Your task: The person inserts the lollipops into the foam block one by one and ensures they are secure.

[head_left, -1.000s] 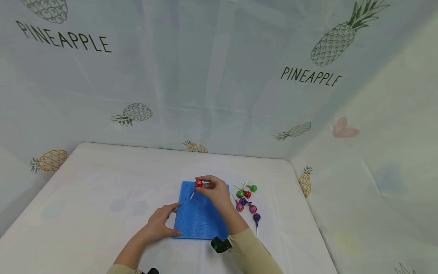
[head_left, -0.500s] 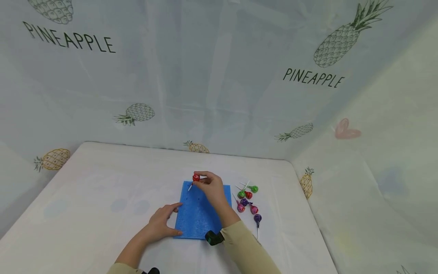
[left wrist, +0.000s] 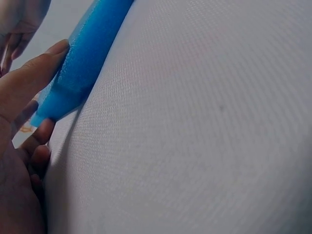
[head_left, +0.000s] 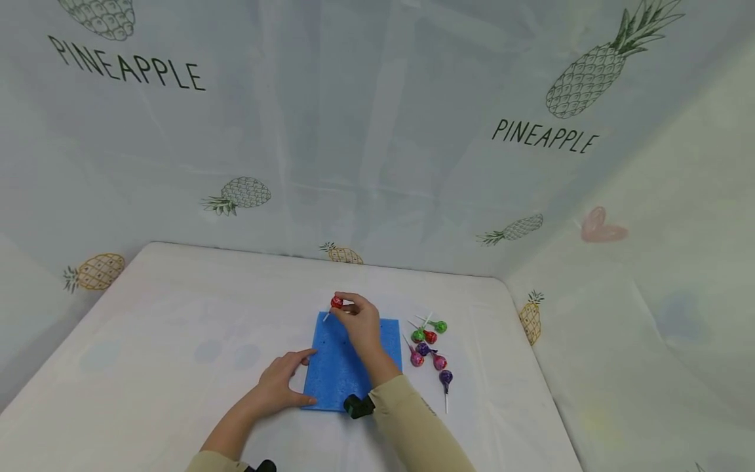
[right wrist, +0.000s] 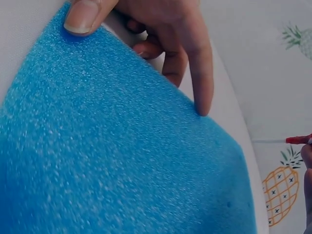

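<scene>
On the white cloth-covered table [head_left: 177, 341] we see a flat, square blue foam pad [head_left: 330, 373], its surface finely pebbled and pierced with small holes; our left hand [head_left: 277, 387] rests at its near-left corner, fingers fairly straight, thumb and fingertips touching the soft edge; our right hand [head_left: 356, 321] pinches a red foil-wrapped lollipop [head_left: 336, 302] above the pad's far edge, its thin white stick slanting down-left; round wrapped lollipops [head_left: 429, 344] in green, red, pink and purple lie just right of the pad.

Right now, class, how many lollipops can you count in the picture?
7: one red lollipop pinched by the right hand over the blue foam pad; six loose lollipops on the table beside it. Others may be hidden.
</scene>
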